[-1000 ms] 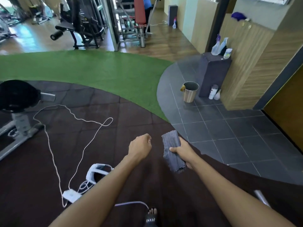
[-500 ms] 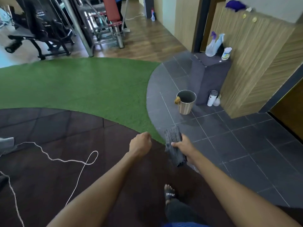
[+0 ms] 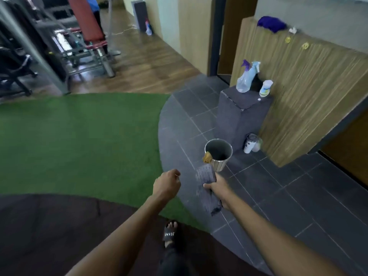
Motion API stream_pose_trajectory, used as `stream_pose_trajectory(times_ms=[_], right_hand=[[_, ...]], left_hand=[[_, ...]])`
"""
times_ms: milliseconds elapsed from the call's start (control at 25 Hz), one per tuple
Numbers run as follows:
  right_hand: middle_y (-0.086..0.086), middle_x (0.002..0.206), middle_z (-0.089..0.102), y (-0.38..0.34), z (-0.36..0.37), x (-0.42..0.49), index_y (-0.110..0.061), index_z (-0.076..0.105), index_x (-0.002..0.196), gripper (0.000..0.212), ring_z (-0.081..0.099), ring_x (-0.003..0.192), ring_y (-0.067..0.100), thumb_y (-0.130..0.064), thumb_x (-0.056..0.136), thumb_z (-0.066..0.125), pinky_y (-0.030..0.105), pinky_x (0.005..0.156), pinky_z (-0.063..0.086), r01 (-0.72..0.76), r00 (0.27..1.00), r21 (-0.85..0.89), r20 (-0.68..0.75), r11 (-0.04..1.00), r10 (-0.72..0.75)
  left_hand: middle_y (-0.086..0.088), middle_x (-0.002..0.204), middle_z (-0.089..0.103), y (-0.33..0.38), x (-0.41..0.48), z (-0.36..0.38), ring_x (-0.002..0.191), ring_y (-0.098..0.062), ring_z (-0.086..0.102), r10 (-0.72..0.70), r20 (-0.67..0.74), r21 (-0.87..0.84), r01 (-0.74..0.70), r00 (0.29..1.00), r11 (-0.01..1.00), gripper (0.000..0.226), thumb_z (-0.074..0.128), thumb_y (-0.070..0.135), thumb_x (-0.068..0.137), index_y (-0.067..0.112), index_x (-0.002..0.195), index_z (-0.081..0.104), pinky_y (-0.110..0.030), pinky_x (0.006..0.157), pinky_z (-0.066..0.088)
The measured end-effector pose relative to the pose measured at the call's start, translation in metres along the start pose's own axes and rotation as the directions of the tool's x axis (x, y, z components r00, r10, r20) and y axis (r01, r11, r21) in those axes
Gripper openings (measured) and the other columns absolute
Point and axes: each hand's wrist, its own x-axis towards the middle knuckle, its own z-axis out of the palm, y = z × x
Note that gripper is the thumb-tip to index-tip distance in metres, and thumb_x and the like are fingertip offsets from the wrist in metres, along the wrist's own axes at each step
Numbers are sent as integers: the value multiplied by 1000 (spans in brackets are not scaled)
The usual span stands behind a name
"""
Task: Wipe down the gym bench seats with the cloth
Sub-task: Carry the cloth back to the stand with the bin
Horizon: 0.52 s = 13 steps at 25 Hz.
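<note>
One dark pedestal (image 3: 242, 116) carries two spray bottles, the purple-topped bottle (image 3: 243, 82) and the blue-topped bottle (image 3: 253, 71), plus one white tub (image 3: 265, 88). At the pedestal's foot stand two small containers (image 3: 250, 144) and one bin (image 3: 220, 165). Nearer than the pedestal are one grey cloth (image 3: 206, 176) and two hands, the left hand (image 3: 167, 185) and the right hand (image 3: 219, 188).
</note>
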Motion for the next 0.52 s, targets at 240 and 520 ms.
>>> stream_pose_trajectory(times_ms=[240, 520], right_hand=[[12, 115, 65, -94, 6, 122, -10, 53, 126, 44, 63, 106, 28, 12, 89, 56, 37, 88, 54, -44, 970, 231, -222, 972, 96], [9, 113, 64, -163, -40, 280, -17, 52, 123, 39, 62, 101, 26, 5, 91, 59, 33, 77, 51, -49, 875, 435, -415, 899, 249]], left_hand=[[-11, 115, 70, 31, 206, -63, 103, -35, 64, 246, 161, 180, -274, 956, 945, 38, 38, 11, 90, 21, 118, 62, -39, 87, 50], [-10, 109, 67, 128, 418, -69, 100, -36, 61, 426, 345, 235, -517, 836, 823, 33, 38, 6, 90, 17, 110, 62, -31, 74, 39]])
